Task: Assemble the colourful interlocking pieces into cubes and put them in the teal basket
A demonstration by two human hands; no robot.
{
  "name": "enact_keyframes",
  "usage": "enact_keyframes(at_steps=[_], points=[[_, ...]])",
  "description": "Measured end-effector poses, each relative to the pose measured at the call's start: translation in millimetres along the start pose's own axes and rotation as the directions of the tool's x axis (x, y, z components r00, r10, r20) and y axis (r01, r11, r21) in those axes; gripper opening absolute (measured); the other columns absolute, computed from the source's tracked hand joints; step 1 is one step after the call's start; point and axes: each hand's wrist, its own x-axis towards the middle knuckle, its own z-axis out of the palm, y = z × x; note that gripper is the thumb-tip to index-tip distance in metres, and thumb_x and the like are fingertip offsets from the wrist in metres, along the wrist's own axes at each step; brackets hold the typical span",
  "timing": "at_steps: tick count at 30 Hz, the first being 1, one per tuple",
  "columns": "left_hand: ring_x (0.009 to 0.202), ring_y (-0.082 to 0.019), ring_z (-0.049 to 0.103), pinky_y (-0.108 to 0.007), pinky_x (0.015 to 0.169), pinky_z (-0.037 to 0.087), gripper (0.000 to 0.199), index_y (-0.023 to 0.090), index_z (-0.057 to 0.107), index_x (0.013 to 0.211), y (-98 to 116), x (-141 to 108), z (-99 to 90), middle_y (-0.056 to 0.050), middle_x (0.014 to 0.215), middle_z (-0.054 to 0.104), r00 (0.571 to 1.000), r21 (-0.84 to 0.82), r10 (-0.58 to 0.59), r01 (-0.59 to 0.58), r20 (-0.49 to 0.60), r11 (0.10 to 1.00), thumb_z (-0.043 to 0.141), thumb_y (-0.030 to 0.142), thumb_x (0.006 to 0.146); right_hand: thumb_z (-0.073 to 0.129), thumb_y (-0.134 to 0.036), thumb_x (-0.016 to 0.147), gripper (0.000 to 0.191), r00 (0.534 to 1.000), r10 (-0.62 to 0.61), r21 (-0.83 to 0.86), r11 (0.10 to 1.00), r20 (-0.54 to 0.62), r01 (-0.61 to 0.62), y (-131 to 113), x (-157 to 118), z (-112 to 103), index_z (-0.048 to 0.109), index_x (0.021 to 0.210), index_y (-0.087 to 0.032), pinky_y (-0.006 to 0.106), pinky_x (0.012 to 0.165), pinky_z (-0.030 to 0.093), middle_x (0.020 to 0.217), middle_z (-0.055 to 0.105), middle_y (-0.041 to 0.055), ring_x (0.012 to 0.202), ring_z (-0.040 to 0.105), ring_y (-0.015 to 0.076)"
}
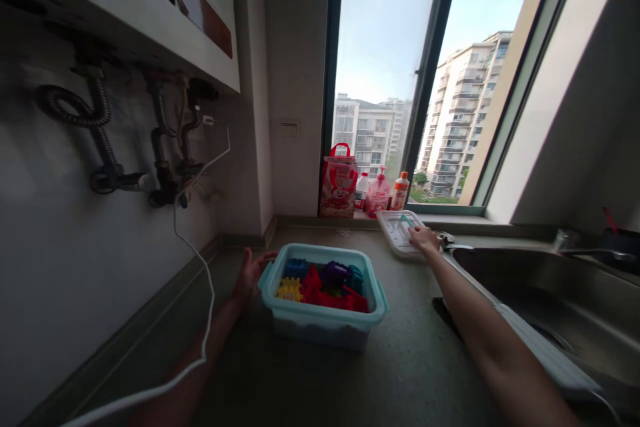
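A light-blue plastic storage box [327, 317] stands open on the counter in front of me. Red, yellow, blue and purple plastic toy pieces [313, 283] fill its inside. At the box's left end is my left hand [249, 279], thumb raised and fingers stretched out behind the rim; whether they touch it I cannot tell. Farther off on the right, my right hand [425, 239] is closed on the light-blue handle of a clear, white-edged lid [393, 230]. This lid rests near the window sill, beside the sink.
A steel sink [525, 293] lies to the right, with a tap [595, 252] behind. On the sill stand a red bag [340, 188], a pink pump bottle [379, 195] and an orange-capped bottle [400, 192]. A white cable [210, 280] hangs across the left, below a wall heater [150, 20].
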Motion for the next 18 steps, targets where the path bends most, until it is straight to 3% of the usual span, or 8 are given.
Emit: enact_keyframes(at_steps=[4, 8, 14, 18], points=[[0.102, -0.034, 0.073, -0.043, 0.089, 0.056, 0.08, 0.014, 0.075, 0.114, -0.9, -0.8, -1.0, -0.014, 0.103, 0.078, 1.0, 0.015, 0.001, -0.001, 0.018, 1.0, 0.051, 0.085, 0.088, 0.055, -0.041, 0.094, 0.042, 0.999, 0.013, -0.018, 1.0, 0.033, -0.012, 3.9, 15.3, 16.5, 0.08, 0.118, -0.017, 0.044, 0.093, 0.051, 0.112, 0.077, 0.0211, 0.118, 0.069, 0.0391], [0.102, -0.034, 0.073, -0.041, 0.089, 0.056, 0.081, 0.013, 0.075, 0.113, -1.3, -0.8, -1.8, -0.014, 0.105, 0.078, 1.0, 0.023, -0.005, 0.005, 0.019, 1.0, 0.048, 0.085, 0.09, 0.054, -0.043, 0.095, 0.046, 0.997, -0.043, -0.036, 0.998, 0.061, 0.045, 6.1, 17.0, 19.9, 0.077, 0.124, -0.015, 0.043, 0.095, 0.051, 0.119, 0.075, 0.0222, 0.119, 0.068, 0.0384], [0.095, -0.03, 0.073, -0.039, 0.083, 0.056, 0.081, 0.013, 0.074, 0.113, -4.7, 1.8, -6.9, -0.014, 0.105, 0.077, 1.0, 0.035, 0.023, -0.024, 0.02, 0.999, 0.047, 0.086, 0.089, 0.058, -0.042, 0.094, 0.06, 0.979, -0.198, 0.006, 0.98, 0.044, 0.198, -9.6, -14.1, -10.1, 0.063, 0.143, -0.007, 0.048, 0.105, 0.046, 0.137, 0.065, 0.0278, 0.129, 0.061, 0.0405], [0.095, -0.031, 0.072, -0.04, 0.084, 0.056, 0.084, 0.013, 0.074, 0.113, -6.7, 5.4, -9.6, -0.014, 0.104, 0.077, 0.998, 0.073, 0.042, -0.045, 0.048, 0.996, 0.049, 0.089, 0.086, 0.062, -0.045, 0.093, 0.056, 0.92, -0.388, 0.163, 0.912, 0.055, 0.375, -41.7, -58.1, -33.0, 0.065, 0.142, -0.018, 0.043, 0.106, 0.047, 0.132, 0.071, 0.0175, 0.127, 0.063, 0.035]])
